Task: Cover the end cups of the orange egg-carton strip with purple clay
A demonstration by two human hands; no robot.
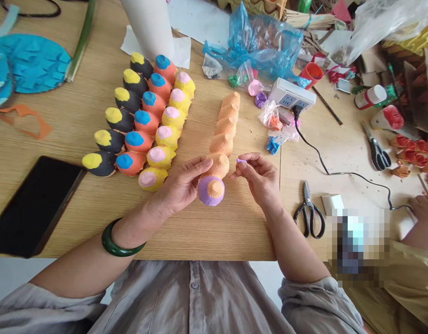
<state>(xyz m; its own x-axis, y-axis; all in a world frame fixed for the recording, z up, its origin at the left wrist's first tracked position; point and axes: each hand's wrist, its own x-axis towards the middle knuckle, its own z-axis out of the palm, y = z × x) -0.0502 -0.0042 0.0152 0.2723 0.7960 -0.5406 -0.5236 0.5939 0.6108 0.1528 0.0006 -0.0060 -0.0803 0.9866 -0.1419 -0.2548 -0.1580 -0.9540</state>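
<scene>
My left hand (186, 183) grips the near end of a strip of egg-carton bumps (225, 127), thumb on top. The strip is light orange; its nearest bump is covered in purple around an orange tip. Just right of the strip, my right hand (257, 174) pinches a small bit of purple clay (241, 160) between thumb and fingertips. Left of my left hand stand three rows of painted bumps: black with yellow tips (125, 99), orange-red with blue tips (144, 119), and yellow with pink tips (172, 116).
A black phone-like slab (36, 204) lies at left. Scissors (308, 213), a power strip (292, 95) with a black cord and small bags of coloured clay (274, 144) are at right. A white cylinder (151, 28) stands behind. Another person's hand (424, 213) is at far right.
</scene>
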